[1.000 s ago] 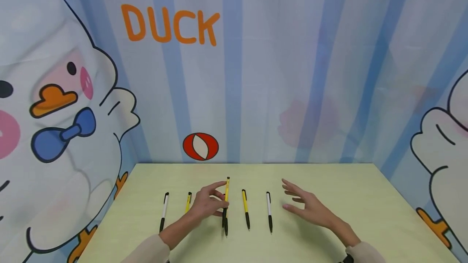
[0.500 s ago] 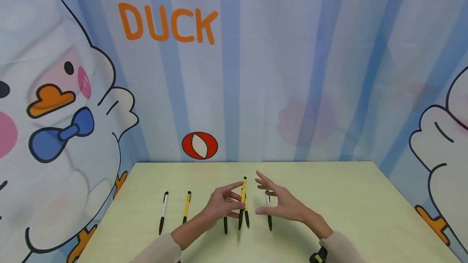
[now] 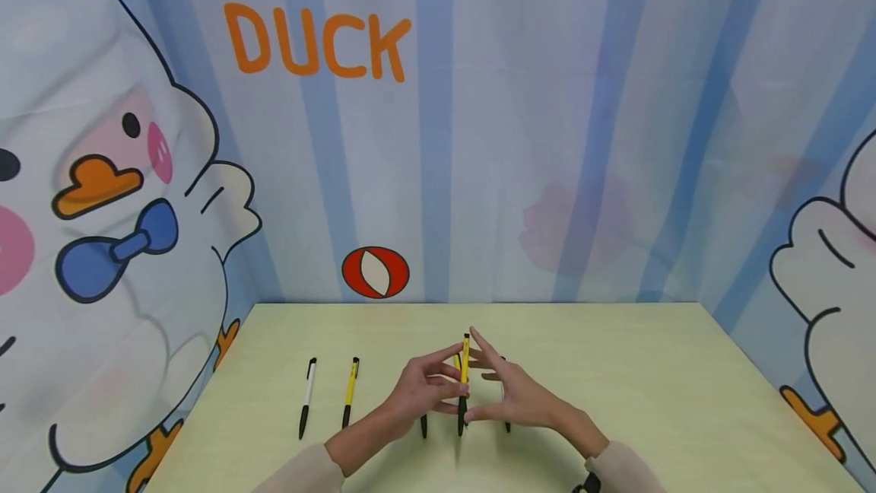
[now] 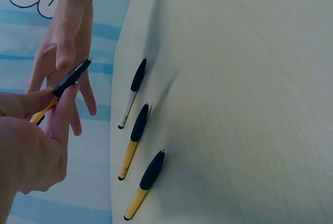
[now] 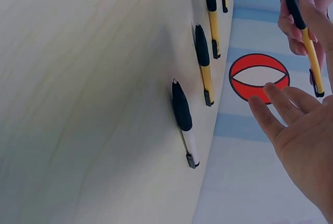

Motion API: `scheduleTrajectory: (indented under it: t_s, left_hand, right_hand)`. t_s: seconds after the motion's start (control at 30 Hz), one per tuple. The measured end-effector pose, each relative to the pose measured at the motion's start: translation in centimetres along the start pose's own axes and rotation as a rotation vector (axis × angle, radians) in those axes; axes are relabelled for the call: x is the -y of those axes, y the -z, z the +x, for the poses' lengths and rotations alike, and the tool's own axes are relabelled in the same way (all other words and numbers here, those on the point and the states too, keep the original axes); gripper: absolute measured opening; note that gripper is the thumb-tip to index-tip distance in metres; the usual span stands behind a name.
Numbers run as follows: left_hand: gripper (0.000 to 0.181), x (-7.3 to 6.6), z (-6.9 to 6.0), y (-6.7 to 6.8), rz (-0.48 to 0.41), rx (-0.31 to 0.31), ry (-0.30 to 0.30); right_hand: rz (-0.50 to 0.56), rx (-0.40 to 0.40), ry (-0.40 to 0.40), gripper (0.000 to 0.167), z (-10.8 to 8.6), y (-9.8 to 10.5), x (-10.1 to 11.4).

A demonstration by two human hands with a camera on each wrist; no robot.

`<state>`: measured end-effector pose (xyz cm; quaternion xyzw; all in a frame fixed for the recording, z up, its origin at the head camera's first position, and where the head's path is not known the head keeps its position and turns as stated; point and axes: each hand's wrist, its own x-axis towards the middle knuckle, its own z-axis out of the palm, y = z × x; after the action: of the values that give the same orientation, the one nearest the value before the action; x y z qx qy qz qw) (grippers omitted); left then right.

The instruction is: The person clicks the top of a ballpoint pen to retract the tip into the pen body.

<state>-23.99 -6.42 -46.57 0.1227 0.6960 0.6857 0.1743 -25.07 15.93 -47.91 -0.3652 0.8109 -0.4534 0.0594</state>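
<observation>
My left hand [image 3: 420, 389] pinches a yellow ballpoint pen [image 3: 464, 364] between thumb and fingers. The pen stands nearly upright above the table, its black grip end pointing down. Close on its other side is my right hand [image 3: 522, 397], fingers spread and thumb near the black grip; whether it touches the pen I cannot tell. Below, a white pen [image 5: 186, 125] and a yellow pen [image 5: 203, 62] lie on the table, mostly hidden by my hands in the head view. A further yellow pen [image 4: 145, 185] lies beneath my left hand, only its black tip showing in the head view.
On the pale table [image 3: 616, 341], a white pen [image 3: 308, 398] and a yellow pen [image 3: 351, 392] lie in the same row, further left. Behind the table's far edge hangs a striped duck-print curtain [image 3: 503, 173]. A dark wristband [image 3: 587, 484] shows by the right sleeve.
My left hand has carried the yellow pen to the right. My right hand has come leftward to meet it, and the gap between the hands has closed around the pen.
</observation>
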Motion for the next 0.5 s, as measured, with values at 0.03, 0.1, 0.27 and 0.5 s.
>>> scheduleTrajectory:
  t_s: [0.03, 0.1, 0.27, 0.5]
  left_hand:
    - [0.067, 0.06, 0.01, -0.02, -0.002, -0.001, 0.0]
    - [0.068, 0.11, -0.03, -0.1, -0.009, -0.004, -0.002]
    - [0.066, 0.08, 0.05, -0.52, -0.039, -0.025, -0.014]
    - [0.065, -0.08, 0.1, -0.37, -0.084, -0.046, -0.022]
  right_hand:
    - [-0.002, -0.002, 0.002, 0.115, 0.02, 0.01, -0.09]
    - [0.0, -0.004, 0.003, 0.115, 0.09, 0.04, -0.19]
    - [0.003, -0.042, 0.012, 0.111, 0.17, 0.07, -0.56]
    - [-0.005, -0.107, 0.015, 0.107, 0.66, -0.25, -0.56]
